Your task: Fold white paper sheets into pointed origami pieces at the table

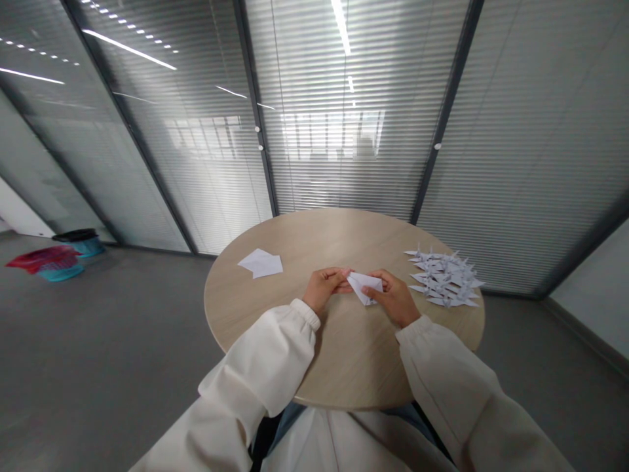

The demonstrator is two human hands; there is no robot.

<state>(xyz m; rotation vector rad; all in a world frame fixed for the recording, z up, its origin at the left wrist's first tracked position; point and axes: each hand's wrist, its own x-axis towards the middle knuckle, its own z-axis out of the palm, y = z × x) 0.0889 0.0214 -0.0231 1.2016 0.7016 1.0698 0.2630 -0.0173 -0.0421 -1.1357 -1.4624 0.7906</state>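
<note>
Folded paper [364, 286] lies with its long axis running left to right between the hands, left hand [323, 290] pinching its left tip, right hand [392, 299] closed on its right side.

Round wooden table [344, 236], folded paper cranes [442, 278] piled right, white paper sheets [260, 263] left

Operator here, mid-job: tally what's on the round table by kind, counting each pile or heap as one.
Folded paper: 1
Pile of white paper: 1
Heap of paper cranes: 1
Total: 3
</note>
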